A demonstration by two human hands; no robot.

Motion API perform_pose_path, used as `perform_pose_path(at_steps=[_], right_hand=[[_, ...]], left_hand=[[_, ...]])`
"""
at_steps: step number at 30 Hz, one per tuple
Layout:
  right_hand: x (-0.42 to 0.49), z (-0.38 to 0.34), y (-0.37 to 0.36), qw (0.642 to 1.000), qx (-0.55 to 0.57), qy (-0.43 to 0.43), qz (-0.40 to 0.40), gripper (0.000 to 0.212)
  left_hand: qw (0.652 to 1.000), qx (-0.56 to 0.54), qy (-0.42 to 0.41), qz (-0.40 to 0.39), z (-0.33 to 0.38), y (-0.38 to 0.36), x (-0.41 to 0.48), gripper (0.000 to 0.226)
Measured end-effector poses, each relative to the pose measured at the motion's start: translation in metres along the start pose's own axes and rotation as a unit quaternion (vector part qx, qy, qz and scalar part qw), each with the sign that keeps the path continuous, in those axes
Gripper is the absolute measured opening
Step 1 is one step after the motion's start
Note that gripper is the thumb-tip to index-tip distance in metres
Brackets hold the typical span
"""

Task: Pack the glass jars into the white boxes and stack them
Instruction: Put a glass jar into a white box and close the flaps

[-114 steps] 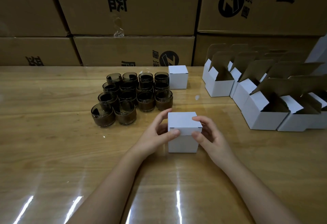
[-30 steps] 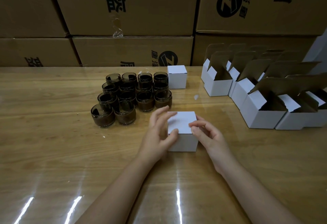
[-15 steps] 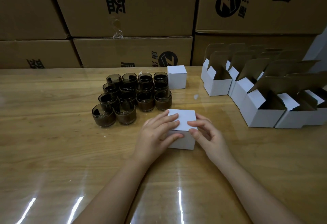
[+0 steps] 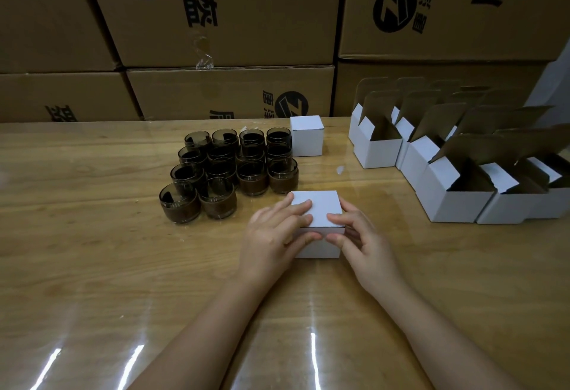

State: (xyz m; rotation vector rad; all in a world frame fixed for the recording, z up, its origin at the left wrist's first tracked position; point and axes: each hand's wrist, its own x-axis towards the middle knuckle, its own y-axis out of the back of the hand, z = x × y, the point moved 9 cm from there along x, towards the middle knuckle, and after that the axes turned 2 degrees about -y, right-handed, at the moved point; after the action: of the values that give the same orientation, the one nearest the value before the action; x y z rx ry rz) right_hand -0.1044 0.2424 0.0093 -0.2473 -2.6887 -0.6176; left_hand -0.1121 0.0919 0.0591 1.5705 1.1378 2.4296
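The closed white box [image 4: 320,209] sits on the worktop [image 4: 92,235] just right of the frame's centre, between our 2 hands. It is plain matte white card with no print. Its lid is folded flat, and a thin dark seam shows along the front upper edge where the flap tucks in. It stands upright, lid up, with its front face turned toward the bottom of the frame and its edges roughly square to the worktop's grain. It looks close to a cube, perhaps a little wider from left to right, so we cannot name a firm long axis.

Our left hand [image 4: 271,235] holds the box, with fingers laid across the left part of the lid and the thumb pressed on the front face. Our right hand [image 4: 364,241] grips it too: index finger on the lid, thumb on the front, and the other fingers curled round the right side.

Just above and left of the box, the glass jars [image 4: 234,170] stand in tight rows, dark-tinted, mouths up. At the cluster's upper right corner stands 1 more shut white box [image 4: 307,135]. The open white boxes [image 4: 377,149] stand with flaps raised along the right of the frame. Brown cartons [image 4: 216,10] with black print fill the top.
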Motion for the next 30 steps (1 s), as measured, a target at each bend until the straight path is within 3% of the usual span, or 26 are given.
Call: perform_pose_path(at_steps=[6,15,20,24,28,30], right_hand=[[-0.001,-0.005,0.005,0.998,-0.046,0.016,0.027,0.021],[-0.002,-0.008,0.011,0.998,0.000,0.023,0.059,0.028],[-0.001,-0.007,0.016,0.997,0.004,0.038,0.073,0.011],[0.000,-0.004,0.015,0.997,0.020,0.027,0.062,0.011],[0.001,-0.008,0.014,0.998,0.036,0.031,0.051,0.008],[0.002,-0.007,0.014,0.998,0.037,0.033,0.048,0.017]], left_hand=[[1.000,-0.012,0.027,-0.002,-0.005,-0.003,0.000,0.030],[0.982,-0.145,0.116,-0.037,-0.031,-0.014,-0.009,0.036],[0.958,-0.221,0.178,-0.048,-0.040,-0.019,-0.011,0.039],[0.964,-0.181,0.173,-0.086,-0.038,-0.017,-0.009,0.043],[0.990,-0.034,0.053,-0.129,-0.020,-0.004,0.006,0.031],[0.987,-0.033,0.048,-0.151,-0.016,-0.005,0.010,0.024]])
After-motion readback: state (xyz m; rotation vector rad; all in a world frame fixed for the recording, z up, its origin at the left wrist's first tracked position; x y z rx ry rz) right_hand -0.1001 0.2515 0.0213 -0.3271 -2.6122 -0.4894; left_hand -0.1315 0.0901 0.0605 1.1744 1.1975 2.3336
